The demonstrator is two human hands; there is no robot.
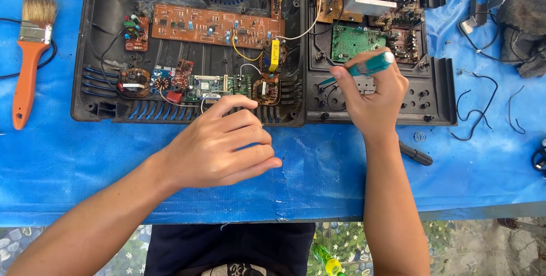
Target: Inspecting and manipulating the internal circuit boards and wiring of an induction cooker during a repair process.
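The right hand (375,102) has its fingers pinched round a teal screwdriver (364,69), tip down inside the open black casing (284,114). The left hand (219,148) rests with fingers curled loosely together at the casing's near edge, holding nothing. Everything lies on a blue-covered table (85,162), with an orange-handled paintbrush (29,54) at far left and pebbled ground below.

Table (318,210) covered by blue sheet (68,162). Open black casing (296,108) at far edge, centre. Paintbrush (29,54) with orange handle near far left corner. Dark cloth (526,23) and loose black wires (475,111) toward right edge. Black tool handle (416,155) just off casing's near right corner.
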